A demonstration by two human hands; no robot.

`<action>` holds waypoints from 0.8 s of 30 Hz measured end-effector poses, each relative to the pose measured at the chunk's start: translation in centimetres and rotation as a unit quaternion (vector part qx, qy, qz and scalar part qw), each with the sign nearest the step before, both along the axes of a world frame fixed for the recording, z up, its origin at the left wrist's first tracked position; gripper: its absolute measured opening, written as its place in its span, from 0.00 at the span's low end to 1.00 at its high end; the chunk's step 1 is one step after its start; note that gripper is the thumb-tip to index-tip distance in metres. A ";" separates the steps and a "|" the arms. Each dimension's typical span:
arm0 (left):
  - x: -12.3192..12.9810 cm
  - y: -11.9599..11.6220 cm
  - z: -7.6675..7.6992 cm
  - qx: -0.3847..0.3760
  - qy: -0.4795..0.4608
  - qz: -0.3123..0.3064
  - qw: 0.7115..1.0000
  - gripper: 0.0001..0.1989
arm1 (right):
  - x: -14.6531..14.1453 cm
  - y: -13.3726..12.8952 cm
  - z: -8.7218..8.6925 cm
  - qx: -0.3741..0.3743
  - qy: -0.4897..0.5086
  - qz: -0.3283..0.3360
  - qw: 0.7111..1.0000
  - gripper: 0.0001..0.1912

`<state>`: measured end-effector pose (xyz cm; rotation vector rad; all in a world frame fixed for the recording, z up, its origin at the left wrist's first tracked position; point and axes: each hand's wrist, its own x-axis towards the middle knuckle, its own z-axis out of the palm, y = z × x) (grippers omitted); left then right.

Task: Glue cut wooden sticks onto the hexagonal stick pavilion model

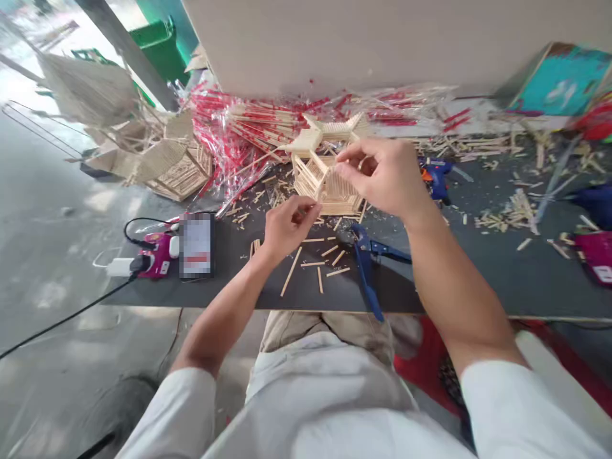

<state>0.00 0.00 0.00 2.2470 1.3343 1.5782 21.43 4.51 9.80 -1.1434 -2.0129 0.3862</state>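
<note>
A small pavilion model (342,203) built of thin wooden sticks stands on the dark table, with open sides and flared roof pieces at its top. At its front lower corner, my left hand (289,226) is closed in a pinch on the model's edge. My right hand (389,172) reaches over the model's right side, thumb and forefinger pinched by the upper frame; what lies between these fingertips is too small to make out. Cut wooden sticks (291,271) lie scattered in front of the model. Blue cutting pliers (366,268) rest below my right hand.
A blue glue gun (437,175) lies right of my right wrist. To the left are a phone (196,247) and a purple power strip (160,255) with cables. Red-and-clear plastic packs (224,127) of sticks line the wall. A larger stick model (167,162) stands at far left.
</note>
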 end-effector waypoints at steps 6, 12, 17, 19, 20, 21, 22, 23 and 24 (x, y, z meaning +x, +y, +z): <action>0.7 0.8 0.2 0.122 0.036 0.032 0.991 0.06 | 0.1 3.1 -0.8 0.012 0.017 -0.016 1.000 0.12; 0.6 0.9 1.1 0.125 0.088 0.003 0.988 0.03 | 0.4 4.3 -2.1 -0.003 0.037 0.001 0.999 0.10; -0.2 0.9 1.4 0.167 0.098 0.020 0.981 0.04 | -0.1 3.4 -1.5 -0.061 0.009 0.063 0.996 0.10; -0.6 0.8 1.3 0.177 0.116 0.033 0.977 0.05 | -0.4 2.9 -1.1 -0.074 0.003 0.070 0.995 0.10; -0.7 0.8 1.2 0.181 0.126 0.042 0.974 0.06 | -0.6 2.8 -1.0 -0.081 0.001 0.068 0.994 0.10; -0.8 0.7 1.2 0.187 0.135 0.051 0.972 0.07 | -0.8 2.7 -0.9 -0.088 0.001 0.063 0.994 0.10; -0.9 0.6 1.1 0.189 0.140 0.059 0.970 0.08 | -0.9 2.6 -0.8 -0.093 0.004 0.057 0.994 0.10; -1.0 0.5 1.0 0.187 0.140 0.067 0.970 0.08 | -1.1 2.5 -0.8 -0.097 0.008 0.050 0.994 0.10; -1.0 0.4 0.9 0.182 0.139 0.070 0.971 0.08 | -1.2 2.5 -0.8 -0.099 0.013 0.044 0.994 0.10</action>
